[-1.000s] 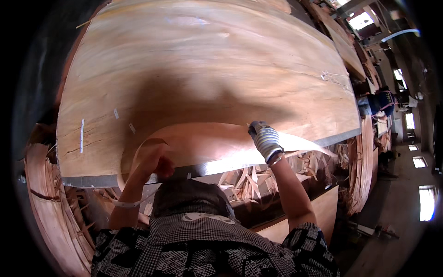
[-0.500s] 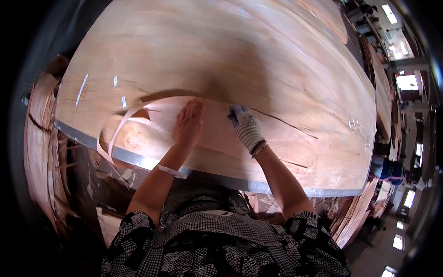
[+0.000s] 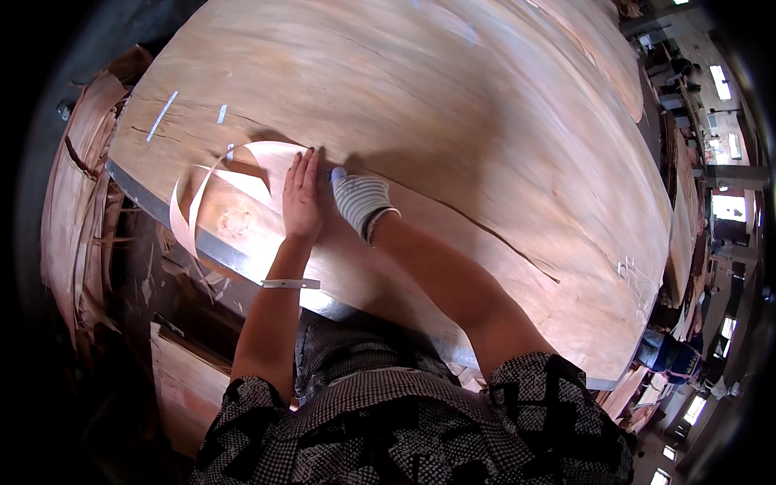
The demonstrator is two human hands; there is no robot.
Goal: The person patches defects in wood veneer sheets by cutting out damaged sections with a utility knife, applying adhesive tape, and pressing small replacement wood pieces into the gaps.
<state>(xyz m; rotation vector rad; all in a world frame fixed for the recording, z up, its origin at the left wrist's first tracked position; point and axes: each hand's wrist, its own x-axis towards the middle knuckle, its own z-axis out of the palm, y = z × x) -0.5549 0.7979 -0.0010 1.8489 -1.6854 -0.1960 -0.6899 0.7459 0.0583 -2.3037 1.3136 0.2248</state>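
A large pale wood veneer sheet (image 3: 453,121) lies spread before me, with a dark split line curving across its near half. Over its near left part lies a thin pinkish veneer piece (image 3: 271,158), whose left end is torn into narrow strips that curl up in loops. My bare left hand (image 3: 301,198) presses flat on this piece, fingers stretched out and pointing away from me. Just right of it, my right hand (image 3: 361,200), in a striped knit glove with bluish fingertips, is closed at the split line. What its fingers grip, if anything, is hidden.
Short strips of white tape (image 3: 162,115) mark the sheet's left side. A metal edge (image 3: 226,256) runs along the table's near side. Stacked veneer scraps (image 3: 77,210) stand at the left, with boards (image 3: 182,380) below. A person (image 3: 675,356) is at the far right.
My right hand has slid left along the split line, close to my left hand. The left hand has shifted slightly left and its fingers have straightened. The curled strips have moved.
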